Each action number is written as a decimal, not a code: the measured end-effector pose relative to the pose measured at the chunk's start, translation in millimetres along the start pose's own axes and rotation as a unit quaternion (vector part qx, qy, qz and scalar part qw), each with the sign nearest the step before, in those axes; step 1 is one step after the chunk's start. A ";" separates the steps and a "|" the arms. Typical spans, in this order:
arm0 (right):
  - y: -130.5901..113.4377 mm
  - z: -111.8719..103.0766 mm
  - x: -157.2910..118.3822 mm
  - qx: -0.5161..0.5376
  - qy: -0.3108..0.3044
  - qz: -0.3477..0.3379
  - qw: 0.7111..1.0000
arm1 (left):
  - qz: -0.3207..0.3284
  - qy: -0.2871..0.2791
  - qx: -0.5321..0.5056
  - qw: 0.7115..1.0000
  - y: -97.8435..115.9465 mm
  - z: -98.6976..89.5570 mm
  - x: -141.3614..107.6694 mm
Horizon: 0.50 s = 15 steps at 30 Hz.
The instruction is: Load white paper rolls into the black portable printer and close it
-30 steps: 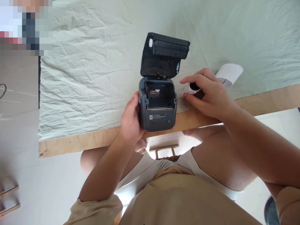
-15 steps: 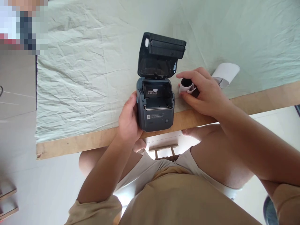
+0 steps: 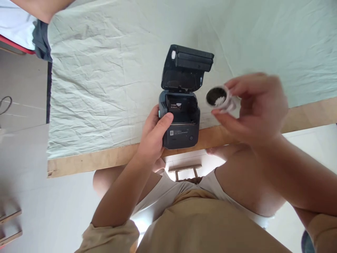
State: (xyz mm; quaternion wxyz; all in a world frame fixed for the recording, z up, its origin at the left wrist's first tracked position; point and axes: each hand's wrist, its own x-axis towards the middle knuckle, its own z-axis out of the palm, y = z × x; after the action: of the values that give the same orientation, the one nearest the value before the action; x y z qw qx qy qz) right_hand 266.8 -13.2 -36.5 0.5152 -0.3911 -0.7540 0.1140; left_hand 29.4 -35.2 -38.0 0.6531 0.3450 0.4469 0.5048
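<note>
The left hand [image 3: 154, 137] grips the open label printer [image 3: 181, 137] by its left side, thumb laid over the compartment's edge. The right hand [image 3: 259, 109], blurred, reaches in palm-inward, fingers pinching the paper roll [image 3: 223, 103] just right of the printer, above the worktop [image 3: 86, 164].

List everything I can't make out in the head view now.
Head view:
- Front lettering on the printer: mostly too small to read.
- Left hand: some fingers hidden by the printer.
- Right hand and white roll: details blurred.
- Other person's arm: cut off by the top edge.
</note>
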 end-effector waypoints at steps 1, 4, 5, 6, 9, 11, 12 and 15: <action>-8.7 4.3 1.6 0.000 -0.009 -0.050 0.999 | 0.001 0.003 -0.002 1.000 0.5 1.3 -0.4; -24.5 15.2 7.0 -0.024 -0.043 -0.113 0.992 | -0.011 0.010 0.000 1.000 1.7 3.9 -1.9; -25.9 17.3 8.9 -0.043 -0.048 -0.098 0.993 | -0.007 0.003 -0.005 1.000 1.7 4.0 -2.3; -25.6 18.6 10.8 -0.063 -0.047 -0.073 0.994 | -0.008 -0.002 -0.009 1.000 1.5 3.5 -2.6; -20.2 20.2 15.6 -0.090 -0.062 -0.008 0.994 | -0.017 -0.018 -0.013 1.000 0.3 0.4 -3.0; -16.7 21.7 17.8 -0.077 -0.092 0.011 0.993 | -0.018 -0.024 -0.009 1.000 -0.8 -1.7 -3.0; -15.5 23.0 18.6 -0.065 -0.106 0.017 0.992 | -0.017 -0.024 -0.007 1.000 -1.2 -2.5 -2.9; -13.0 27.7 20.1 -0.022 -0.127 0.022 0.991 | -0.010 -0.017 0.006 1.000 -2.6 -3.8 -2.8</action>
State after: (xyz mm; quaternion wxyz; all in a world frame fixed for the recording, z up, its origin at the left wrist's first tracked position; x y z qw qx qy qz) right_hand 233.5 -1.2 -27.5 0.4037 -0.4015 -0.8068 0.1576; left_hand 26.5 -38.5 -41.1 0.6634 0.3527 0.4426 0.4895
